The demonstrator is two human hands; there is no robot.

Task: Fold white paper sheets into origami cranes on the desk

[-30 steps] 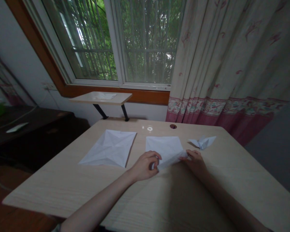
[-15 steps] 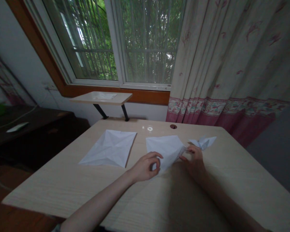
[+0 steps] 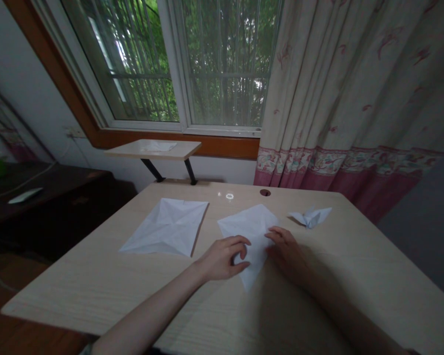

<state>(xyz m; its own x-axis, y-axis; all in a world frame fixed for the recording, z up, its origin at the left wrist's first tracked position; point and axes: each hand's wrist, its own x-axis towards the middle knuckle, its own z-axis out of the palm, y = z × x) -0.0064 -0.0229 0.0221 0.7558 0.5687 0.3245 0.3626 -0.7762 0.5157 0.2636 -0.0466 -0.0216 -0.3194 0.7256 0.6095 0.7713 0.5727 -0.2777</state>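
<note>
A creased white paper sheet (image 3: 247, 223) lies on the table in front of me, one corner pointing toward me. My left hand (image 3: 224, 257) rests over its left side, thumb and fingers apart in a curve, with no paper gripped between them. On the sheet's right side is my right hand (image 3: 287, 251); its outstretched fingertips touch the paper, and its thumb is mostly in shadow. A folded paper bird (image 3: 311, 217) with spread wings stands beyond the right hand, apart from it.
A second creased sheet (image 3: 168, 224) lies flat on the table (image 3: 163, 301) to the left. At the back left, a small raised shelf (image 3: 129, 149) on black legs holds another white paper (image 3: 161, 146). A round hole (image 3: 265, 193) sits near the table's back edge, by the curtain (image 3: 318, 162).
My right hand has moved left and inward from the sheet's right corner onto the paper. The sheet has turned, its near corner now showing lower. My left hand has barely shifted.
</note>
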